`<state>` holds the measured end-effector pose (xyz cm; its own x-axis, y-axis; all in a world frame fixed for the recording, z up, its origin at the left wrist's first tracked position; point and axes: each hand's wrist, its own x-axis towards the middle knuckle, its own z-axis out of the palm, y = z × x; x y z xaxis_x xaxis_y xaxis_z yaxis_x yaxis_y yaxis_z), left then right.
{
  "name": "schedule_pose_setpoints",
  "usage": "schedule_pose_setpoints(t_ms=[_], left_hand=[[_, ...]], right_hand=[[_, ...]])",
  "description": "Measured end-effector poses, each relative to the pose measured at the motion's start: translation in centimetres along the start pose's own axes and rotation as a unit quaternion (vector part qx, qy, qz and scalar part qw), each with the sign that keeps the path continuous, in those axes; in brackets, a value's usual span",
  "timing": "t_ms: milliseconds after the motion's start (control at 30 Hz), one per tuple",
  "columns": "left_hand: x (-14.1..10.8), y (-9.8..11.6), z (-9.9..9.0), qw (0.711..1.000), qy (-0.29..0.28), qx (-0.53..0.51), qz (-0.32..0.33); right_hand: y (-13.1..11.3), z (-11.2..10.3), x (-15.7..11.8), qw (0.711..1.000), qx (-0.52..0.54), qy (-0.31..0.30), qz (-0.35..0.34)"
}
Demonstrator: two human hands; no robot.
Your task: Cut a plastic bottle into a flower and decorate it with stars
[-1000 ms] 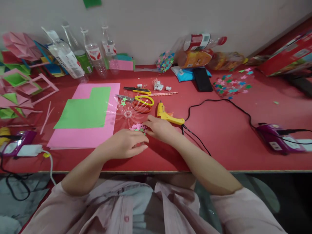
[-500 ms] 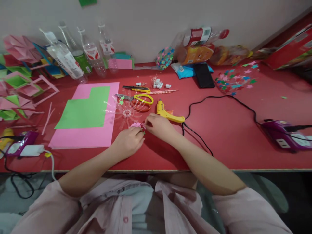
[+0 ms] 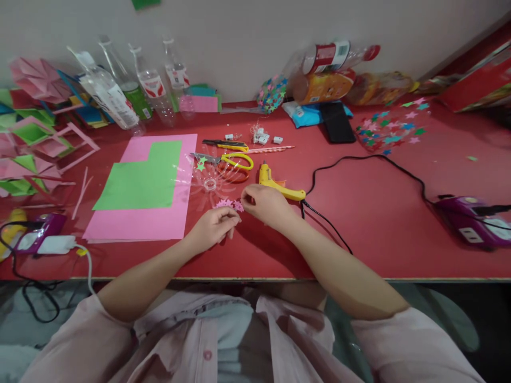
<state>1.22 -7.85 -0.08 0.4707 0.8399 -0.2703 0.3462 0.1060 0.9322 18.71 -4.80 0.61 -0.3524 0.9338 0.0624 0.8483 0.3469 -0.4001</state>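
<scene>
Small pink paper stars [image 3: 225,204] lie in a cluster on the red table, between and just beyond my hands. My left hand [image 3: 213,230] rests beside them with its fingers curled together; whatever they may hold is hidden. At the right end of the cluster, my right hand [image 3: 266,205] has thumb and fingers bent into a pinch by a pink star, and I cannot make out what is in it. Behind the stars sits a clear plastic bottle piece [image 3: 209,184] cut into spread strips, with a green star [image 3: 202,163] on it.
A yellow glue gun [image 3: 279,186] with a black cord lies beyond my right hand. Scissors [image 3: 238,161] and a cutter knife [image 3: 225,144] lie behind the clear piece. Green paper [image 3: 139,183] tops pink sheets at left. Bottles [image 3: 152,85] and a star-covered piece [image 3: 393,127] stand farther back.
My left hand has drawn back slightly towards me, uncovering more of the pink stars. My right hand has shifted a little to the right. The whole view has moved slightly.
</scene>
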Motion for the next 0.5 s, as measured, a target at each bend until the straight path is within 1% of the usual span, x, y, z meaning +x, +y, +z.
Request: schedule_pose_setpoints(t_ms=[100, 133, 200, 333, 500], left_hand=[[-0.03, -0.29, -0.02, 0.987, 0.054, 0.135, 0.062], [-0.04, -0.37, -0.01, 0.981, 0.060, 0.168, 0.076], [-0.02, -0.47, 0.02, 0.974, 0.052, 0.200, 0.088], [0.10, -0.47, 0.09, 0.976, 0.044, 0.194, 0.089], [0.27, -0.57, 0.13, 0.989, 0.035, 0.123, 0.068]], right_hand=[[0.00, -0.23, -0.33, 0.994, -0.064, -0.028, -0.087], [-0.03, -0.22, -0.41, 0.990, -0.087, -0.036, -0.107], [-0.09, -0.08, -0.48, 0.984, -0.122, -0.044, -0.120], [-0.05, 0.42, -0.31, 0.982, -0.143, -0.046, -0.113], [0.05, 0.61, -0.20, 0.986, -0.118, -0.036, -0.111]])
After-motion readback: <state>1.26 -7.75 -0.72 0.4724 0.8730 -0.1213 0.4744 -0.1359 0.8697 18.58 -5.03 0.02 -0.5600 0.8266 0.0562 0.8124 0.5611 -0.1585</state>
